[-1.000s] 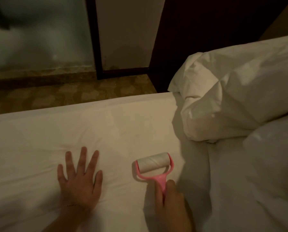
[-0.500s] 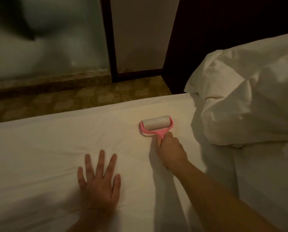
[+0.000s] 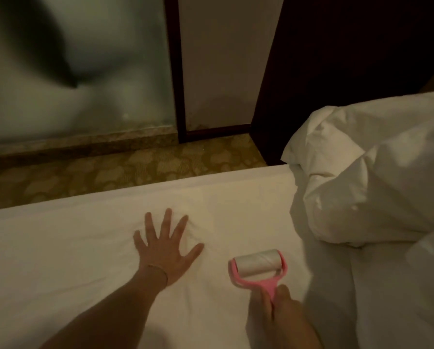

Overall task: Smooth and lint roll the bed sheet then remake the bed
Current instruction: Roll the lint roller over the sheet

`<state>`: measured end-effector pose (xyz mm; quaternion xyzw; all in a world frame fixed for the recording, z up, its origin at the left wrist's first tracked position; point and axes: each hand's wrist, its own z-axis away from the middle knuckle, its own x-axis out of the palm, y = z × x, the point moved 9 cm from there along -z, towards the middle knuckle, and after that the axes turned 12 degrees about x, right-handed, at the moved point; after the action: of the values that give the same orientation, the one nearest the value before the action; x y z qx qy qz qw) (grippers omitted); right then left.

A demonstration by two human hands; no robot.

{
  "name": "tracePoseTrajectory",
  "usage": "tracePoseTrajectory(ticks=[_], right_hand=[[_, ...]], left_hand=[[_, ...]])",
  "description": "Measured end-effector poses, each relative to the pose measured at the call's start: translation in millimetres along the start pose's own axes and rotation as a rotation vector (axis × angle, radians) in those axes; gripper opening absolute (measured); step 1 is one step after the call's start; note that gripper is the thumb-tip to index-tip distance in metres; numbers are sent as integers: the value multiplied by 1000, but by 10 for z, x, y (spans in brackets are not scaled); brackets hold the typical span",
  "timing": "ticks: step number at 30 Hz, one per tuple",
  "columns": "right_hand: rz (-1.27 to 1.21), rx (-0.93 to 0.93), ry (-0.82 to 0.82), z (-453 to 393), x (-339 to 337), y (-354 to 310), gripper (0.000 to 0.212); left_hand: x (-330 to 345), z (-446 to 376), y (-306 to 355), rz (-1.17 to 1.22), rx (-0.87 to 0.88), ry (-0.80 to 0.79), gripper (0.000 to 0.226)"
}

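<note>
dim, warm light; blurred background.

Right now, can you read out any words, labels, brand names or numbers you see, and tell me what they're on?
None can be read. The pink lint roller, the white bed sheet and the bunched duvet show no print.

Counted here: 2 bare hands, the left hand (image 3: 166,250) and the right hand (image 3: 284,316); 1 pink plastic lint roller with a white paper roll (image 3: 258,267); 1 white fitted bed sheet (image 3: 59,248); 1 rumpled white duvet (image 3: 377,177); 1 thin bracelet (image 3: 158,269).
</note>
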<state>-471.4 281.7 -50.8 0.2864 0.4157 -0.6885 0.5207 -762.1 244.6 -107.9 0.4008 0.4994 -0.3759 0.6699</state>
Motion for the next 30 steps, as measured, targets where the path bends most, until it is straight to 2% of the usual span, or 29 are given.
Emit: tracePoseTrajectory(ticks=[7,14,18,20,21,22,24,26,27,28,30], right_hand=[[29,-45,117,-639,-63,-692,40],[-30,-173,182,-1293,-260,-1413,45],[-63,-109,164,-992,-78,-1007,41],[-22,-39,351,-624,-5,-646,44],[-18,1,388,-454,25,-516,47],[-104,-15,370,-341,61,-415,48],[-207,-125,458,-185,23,-323,51],[-153,-113,570,-145,24,-227,55],[-124,-103,565,-146,16,-232,57],[-130,-65,481,-203,53,-228,56],[42,21,422,-358,45,-357,47]], left_hand=[[103,-297,-52,-59,56,96,99],[242,-369,-103,-98,110,163,93],[218,-345,-86,-116,129,187,93],[196,-332,-85,-113,127,194,93],[186,-331,-84,-108,125,195,93],[182,-332,-83,-103,126,196,93],[182,-331,-75,-98,130,200,93],[176,-328,-63,-95,132,206,93],[172,-330,-61,-92,132,207,93],[171,-330,-65,-90,131,207,94],[181,-332,-69,-95,127,202,93]])
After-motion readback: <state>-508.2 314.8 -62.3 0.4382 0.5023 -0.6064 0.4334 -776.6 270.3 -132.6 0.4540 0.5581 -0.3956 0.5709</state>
